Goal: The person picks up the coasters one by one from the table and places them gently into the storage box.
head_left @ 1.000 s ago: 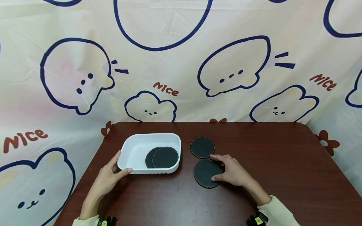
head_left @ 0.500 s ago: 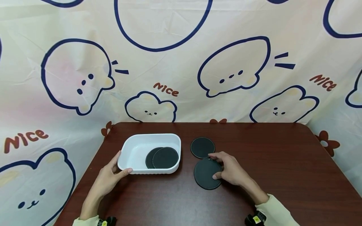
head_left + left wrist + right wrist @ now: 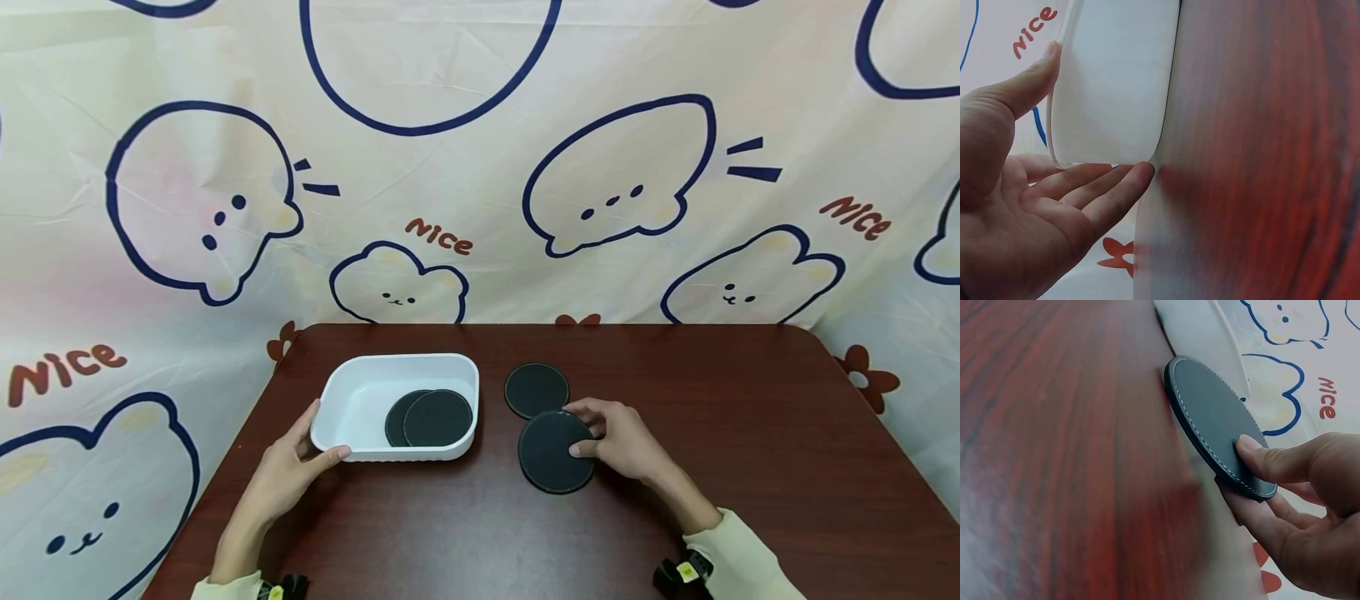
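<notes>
My right hand (image 3: 626,442) pinches a round black stitched coaster (image 3: 553,452), thumb on top and fingers beneath. In the right wrist view, the coaster (image 3: 1210,419) is tilted and lifted off the table. Just behind it another black coaster (image 3: 536,390) lies flat. On the left, a white plastic container (image 3: 352,400) holds two overlapping black coasters (image 3: 438,418) at its right end. My left hand (image 3: 281,471) holds the container's near left corner, thumb at the front rim and fingers along the left side. Those fingers touch the container wall (image 3: 1113,94) in the left wrist view.
The brown wooden table (image 3: 720,400) carries all of these things. Behind it hangs a pale cloth (image 3: 495,183) with cartoon outlines, reaching down to the table's back edge.
My right hand has raised the nearer coaster off the table, and it now partly overlaps the view of the far one. The left hand and container stay in place.
</notes>
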The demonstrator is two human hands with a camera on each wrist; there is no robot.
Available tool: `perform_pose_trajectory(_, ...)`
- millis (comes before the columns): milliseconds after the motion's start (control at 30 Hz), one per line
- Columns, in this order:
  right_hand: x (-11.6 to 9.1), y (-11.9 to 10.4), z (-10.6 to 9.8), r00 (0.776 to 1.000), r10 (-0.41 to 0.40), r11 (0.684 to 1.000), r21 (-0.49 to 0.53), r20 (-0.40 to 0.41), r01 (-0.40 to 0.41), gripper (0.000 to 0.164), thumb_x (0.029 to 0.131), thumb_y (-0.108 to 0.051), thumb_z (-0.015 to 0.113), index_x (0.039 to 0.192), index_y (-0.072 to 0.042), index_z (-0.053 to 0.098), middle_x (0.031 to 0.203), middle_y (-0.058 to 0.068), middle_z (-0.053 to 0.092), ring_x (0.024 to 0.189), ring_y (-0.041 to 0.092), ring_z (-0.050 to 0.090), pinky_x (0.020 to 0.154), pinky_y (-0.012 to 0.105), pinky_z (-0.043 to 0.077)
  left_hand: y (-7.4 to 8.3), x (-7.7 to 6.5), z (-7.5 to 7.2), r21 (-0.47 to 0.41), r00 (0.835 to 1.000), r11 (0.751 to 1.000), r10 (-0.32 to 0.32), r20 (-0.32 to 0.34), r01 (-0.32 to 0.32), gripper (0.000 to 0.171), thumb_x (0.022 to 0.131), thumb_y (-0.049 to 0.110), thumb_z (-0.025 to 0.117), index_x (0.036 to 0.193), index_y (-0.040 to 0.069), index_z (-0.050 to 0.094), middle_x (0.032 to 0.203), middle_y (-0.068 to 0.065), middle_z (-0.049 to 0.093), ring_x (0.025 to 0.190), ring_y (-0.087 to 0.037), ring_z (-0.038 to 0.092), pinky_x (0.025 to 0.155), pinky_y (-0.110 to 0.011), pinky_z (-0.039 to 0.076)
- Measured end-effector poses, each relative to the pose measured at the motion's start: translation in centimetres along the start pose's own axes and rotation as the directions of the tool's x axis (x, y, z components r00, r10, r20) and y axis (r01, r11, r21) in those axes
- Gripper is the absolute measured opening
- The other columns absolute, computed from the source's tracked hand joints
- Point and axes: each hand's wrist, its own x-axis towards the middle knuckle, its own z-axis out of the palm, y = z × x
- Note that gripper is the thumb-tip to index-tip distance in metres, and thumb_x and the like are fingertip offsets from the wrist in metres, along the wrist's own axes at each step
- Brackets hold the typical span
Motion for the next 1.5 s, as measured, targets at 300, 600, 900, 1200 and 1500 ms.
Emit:
perform_pose_trajectory(300, 0.1, 0.5, -0.6, 0.998, 0.018, 0.990, 0.139, 0.059, -0.026, 0.051, 0.092, 0.002, 0.081, 0.140, -0.005, 0.068, 0.111, 0.016, 0.075, 0.082, 0.022, 0.076, 0.066, 0.030, 0.062, 0.0, 0.1, 0.0, 0.000, 1.000, 1.000, -0.002, 0.001, 0.002, 0.109, 0.096, 0.048, 0.080, 0.173, 0.007, 0.013, 0.166, -0.032, 0.041, 0.142, -0.048, 0.058, 0.106, -0.050, 0.056)
perform_pose_trajectory(600, 0.1, 0.4, -1.1, 0.992, 0.040, 0.971, 0.231, 0.122, -0.067, 0.051, 0.097, -0.004, 0.077, 0.146, -0.003, 0.063, 0.118, 0.019, 0.074, 0.091, 0.022, 0.078, 0.074, 0.035, 0.065, -0.1, 0.1, 0.0, -0.004, 1.000, 1.000, -0.008, 0.007, 0.008, 0.108, 0.097, 0.046, 0.080, 0.173, 0.008, 0.014, 0.167, -0.032, 0.039, 0.141, -0.049, 0.059, 0.106, -0.052, 0.057)
perform_pose_trajectory(900, 0.2, 0.7, -1.3, 0.988, 0.043, 0.951, 0.297, 0.146, -0.085, 0.055, 0.100, -0.005, 0.074, 0.152, 0.000, 0.057, 0.120, 0.020, 0.075, 0.094, 0.022, 0.079, 0.078, 0.037, 0.066, -0.1, 0.1, -0.1, -0.011, 1.000, 1.000, -0.023, 0.018, 0.023, 0.109, 0.096, 0.045, 0.081, 0.173, 0.009, 0.013, 0.170, -0.031, 0.036, 0.144, -0.048, 0.056, 0.102, -0.035, 0.058)
perform_pose_trajectory(1200, 0.1, 0.7, -1.2, 0.987, 0.061, 0.935, 0.338, 0.151, -0.109, 0.057, 0.103, -0.007, 0.070, 0.156, 0.001, 0.052, 0.124, 0.021, 0.072, 0.095, 0.019, 0.076, 0.081, 0.034, 0.065, 0.0, 0.1, 0.0, -0.013, 0.999, 1.000, -0.026, 0.023, 0.026, 0.110, 0.096, 0.047, 0.080, 0.174, 0.009, 0.011, 0.172, -0.029, 0.031, 0.146, -0.048, 0.054, 0.109, -0.051, 0.056)
perform_pose_trajectory(1500, 0.1, 0.4, -1.2, 0.986, 0.067, 0.927, 0.357, 0.152, -0.118, 0.057, 0.102, -0.009, 0.072, 0.155, -0.002, 0.052, 0.119, 0.016, 0.072, 0.090, 0.015, 0.074, 0.080, 0.032, 0.064, -0.1, 0.1, 0.0, -0.009, 0.999, 1.000, -0.028, 0.021, 0.028, 0.110, 0.097, 0.045, 0.081, 0.173, 0.009, 0.011, 0.173, -0.029, 0.030, 0.147, -0.048, 0.053, 0.106, -0.043, 0.058)
